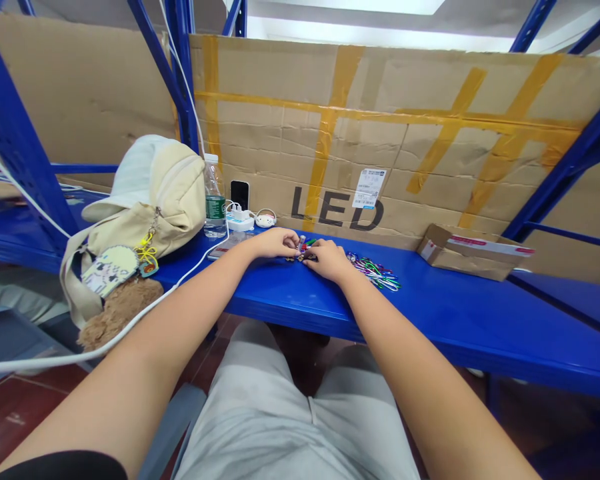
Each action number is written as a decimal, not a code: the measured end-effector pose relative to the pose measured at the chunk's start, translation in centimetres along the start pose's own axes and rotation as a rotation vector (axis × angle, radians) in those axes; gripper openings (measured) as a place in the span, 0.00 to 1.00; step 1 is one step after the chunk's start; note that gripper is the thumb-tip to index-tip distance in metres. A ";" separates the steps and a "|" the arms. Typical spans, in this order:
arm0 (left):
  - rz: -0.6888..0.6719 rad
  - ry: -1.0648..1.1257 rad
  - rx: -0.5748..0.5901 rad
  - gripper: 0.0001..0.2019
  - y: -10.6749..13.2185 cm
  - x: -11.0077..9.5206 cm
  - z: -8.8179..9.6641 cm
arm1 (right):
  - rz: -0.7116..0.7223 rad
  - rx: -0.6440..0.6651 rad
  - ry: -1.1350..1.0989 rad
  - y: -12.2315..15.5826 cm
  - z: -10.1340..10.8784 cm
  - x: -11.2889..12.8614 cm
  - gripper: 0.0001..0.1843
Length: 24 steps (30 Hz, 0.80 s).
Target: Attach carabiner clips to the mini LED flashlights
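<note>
My left hand (277, 243) rests at the blue shelf top, its fingers curled in close to my right hand. My right hand (329, 259) meets it from the other side, thumb and fingers pinched together. A small, pale, upright piece (302, 242) shows between the two hands, too small to name. Small brown-gold pieces (290, 259) lie under the fingertips, and bits of red and green (310, 245) show just behind. What the fingers grip is mostly hidden. Right of my right hand lies a loose pile of shiny, many-coloured cords (377, 273).
A cream backpack (180, 187) with a plush charm fills the left, beside a water bottle (214, 200), phone (240, 193) and white power adapter (240, 219). A white cable (180, 283) crosses the left forearm. An open cardboard box (475, 253) stands right; tall cardboard (280, 133) backs the shelf.
</note>
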<state>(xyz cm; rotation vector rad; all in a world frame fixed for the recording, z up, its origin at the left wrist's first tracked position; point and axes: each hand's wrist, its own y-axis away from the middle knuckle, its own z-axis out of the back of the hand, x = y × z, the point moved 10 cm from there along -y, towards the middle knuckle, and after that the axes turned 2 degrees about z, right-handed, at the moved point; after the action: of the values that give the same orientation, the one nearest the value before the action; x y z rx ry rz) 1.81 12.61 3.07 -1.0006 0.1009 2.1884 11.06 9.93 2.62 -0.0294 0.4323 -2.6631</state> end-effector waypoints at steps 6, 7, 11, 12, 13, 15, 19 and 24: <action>0.010 0.028 0.031 0.17 -0.2 0.3 -0.6 | -0.012 -0.028 0.021 -0.9 -0.3 0.3 0.14; 0.012 0.035 0.037 0.17 -0.2 0.4 -0.6 | -0.005 -0.028 0.010 -1.0 -0.4 0.3 0.14; 0.016 0.041 0.038 0.17 -0.3 0.7 -0.6 | -0.005 -0.036 -0.028 -1.1 -0.4 0.2 0.12; 0.018 0.037 0.037 0.16 -0.3 0.8 -0.5 | -0.014 -0.035 -0.035 -1.1 -0.4 0.1 0.11; 0.020 0.034 0.036 0.16 -0.3 0.8 -0.5 | -0.026 -0.032 -0.043 -1.1 -0.5 -0.1 0.11; 0.017 0.028 0.035 0.16 -0.3 0.9 -0.4 | -0.049 -0.030 -0.056 -1.0 -0.6 -0.5 0.12; 0.004 0.001 0.027 0.15 -0.3 0.8 -0.3 | -0.088 -0.021 -0.074 -0.9 -0.8 -1.3 0.12; 0.015 -0.007 0.026 0.15 -0.1 0.6 -0.3 | -0.084 -0.010 -0.116 -0.6 -0.6 -1.2 0.12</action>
<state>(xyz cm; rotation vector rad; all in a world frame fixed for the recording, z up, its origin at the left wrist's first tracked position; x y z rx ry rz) 1.77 12.94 2.48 -0.9808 0.1341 2.1978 11.86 11.15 2.29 -0.2091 0.4153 -2.7238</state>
